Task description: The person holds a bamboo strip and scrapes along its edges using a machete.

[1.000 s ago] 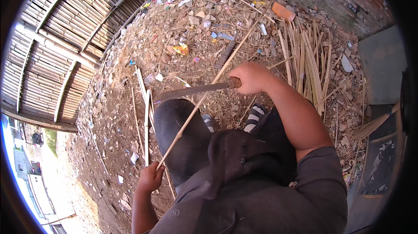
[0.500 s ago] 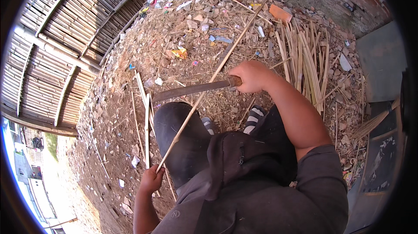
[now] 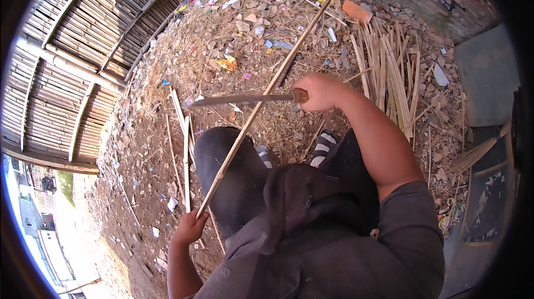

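Observation:
My left hand (image 3: pixel 189 228) is closed round the near end of a long bamboo strip (image 3: pixel 239 139). The strip slants up and away to the right, passing over my left knee, and its far end reaches toward the back wall. In my right hand (image 3: pixel 318 92) is the wooden handle of a machete (image 3: pixel 239 100). Its dark blade points left and crosses the strip beyond my knee; whether the edge bites into the bamboo I cannot tell.
Split bamboo strips (image 3: pixel 392 76) lie piled at the right beside an orange brick (image 3: pixel 356 11). More strips (image 3: pixel 186 160) rest on the ground left of my leg. Rubble and litter cover the soil. A bamboo fence (image 3: pixel 83 48) stands left, a grey panel (image 3: pixel 489 76) right.
The machete blade has swung up and away at its tip, now lying nearly level across the picture. The bamboo strip has shifted slightly left, still in my left hand.

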The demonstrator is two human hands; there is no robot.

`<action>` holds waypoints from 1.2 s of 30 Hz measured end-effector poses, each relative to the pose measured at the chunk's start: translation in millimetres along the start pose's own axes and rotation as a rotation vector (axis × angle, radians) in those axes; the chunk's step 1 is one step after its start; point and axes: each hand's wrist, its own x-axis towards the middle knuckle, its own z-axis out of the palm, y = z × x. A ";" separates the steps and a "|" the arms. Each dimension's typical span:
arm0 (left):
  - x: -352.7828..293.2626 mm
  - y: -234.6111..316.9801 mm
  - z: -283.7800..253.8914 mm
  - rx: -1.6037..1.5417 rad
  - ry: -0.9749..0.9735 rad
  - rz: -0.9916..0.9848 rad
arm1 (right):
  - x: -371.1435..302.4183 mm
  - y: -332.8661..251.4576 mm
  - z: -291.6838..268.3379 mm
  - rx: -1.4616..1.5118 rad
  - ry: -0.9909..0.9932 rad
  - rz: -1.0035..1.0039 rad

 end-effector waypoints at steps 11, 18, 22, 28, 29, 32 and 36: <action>-1.4 -1.6 -1.7 0.082 -0.004 0.012 | 0.0 -36.9 17.8 -0.323 0.098 -0.153; -0.6 29.0 -3.7 0.170 0.098 0.058 | 1.9 -2.8 6.4 -0.107 0.075 0.103; -4.3 17.3 -6.0 0.154 0.025 -0.010 | 0.9 -28.4 15.9 -0.198 0.138 -0.021; -5.5 12.1 3.2 0.067 0.138 0.026 | 4.2 12.6 3.5 -0.007 0.213 0.156; -3.6 16.3 1.1 0.081 0.149 0.039 | 8.1 30.7 -5.1 -0.001 0.279 0.280; -7.5 11.8 -1.7 0.126 0.140 0.058 | 3.6 67.9 -1.6 0.053 0.377 0.229; -4.4 -3.4 -2.3 0.122 0.089 0.062 | 2.9 0.1 5.6 -0.077 0.211 0.069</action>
